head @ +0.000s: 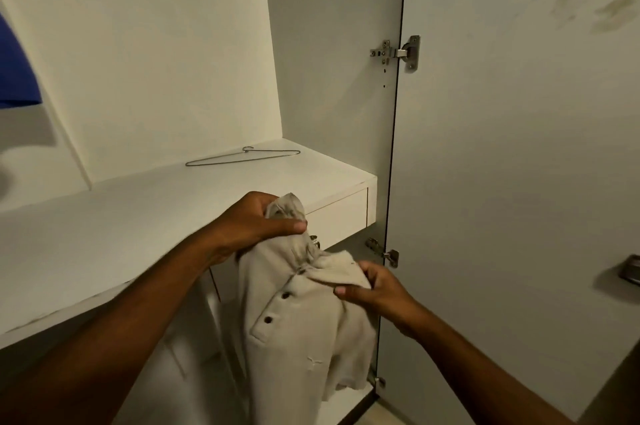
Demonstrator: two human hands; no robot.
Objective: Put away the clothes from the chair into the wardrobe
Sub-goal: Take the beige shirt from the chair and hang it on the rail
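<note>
A beige polo shirt (298, 331) with dark buttons hangs in front of the open wardrobe. My left hand (252, 223) grips its bunched collar, just in front of the white shelf's (114, 227) front edge. My right hand (370, 289) pinches the collar flap a little lower and to the right. A thin wire hanger (242, 157) lies flat at the back of that shelf. The shirt's lower part drops out of view at the bottom.
The wardrobe door (512, 164) stands open on the right, hinges (398, 52) on its inner edge and a handle (632, 274) at far right. A blue garment (15, 67) hangs at the far left. A drawer front (341, 216) sits below the shelf's right end.
</note>
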